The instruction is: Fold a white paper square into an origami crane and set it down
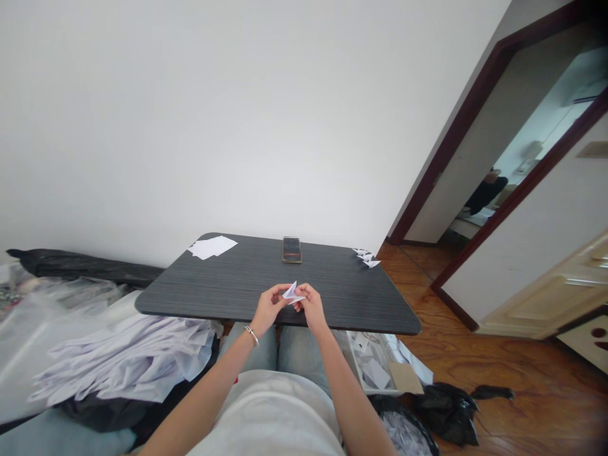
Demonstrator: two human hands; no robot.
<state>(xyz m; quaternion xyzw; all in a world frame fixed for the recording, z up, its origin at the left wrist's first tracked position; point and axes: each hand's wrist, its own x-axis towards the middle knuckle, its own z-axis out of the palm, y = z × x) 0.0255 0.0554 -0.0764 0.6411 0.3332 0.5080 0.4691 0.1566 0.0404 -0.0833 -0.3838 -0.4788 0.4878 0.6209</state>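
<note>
A small piece of folded white paper (293,292) is held between both hands, just above the near edge of the dark table (228,278). My left hand (270,305) pinches its left side, and a bracelet circles that wrist. On the other side, my right hand (311,304) grips the paper with thumb and fingers, its fingertips partly hidden behind it. Several folded paper pieces (367,258) stand in a row at the table's far right. Flat sheets of white paper (213,246) lie overlapping at the far left.
A phone (291,250) lies near the table's back edge by the wall. Crumpled white cloth (128,358) is heaped at the left. Right of my legs are an open box (373,361) with papers and a black plastic bag (449,405). Beyond a doorway, a person (487,190) is visible.
</note>
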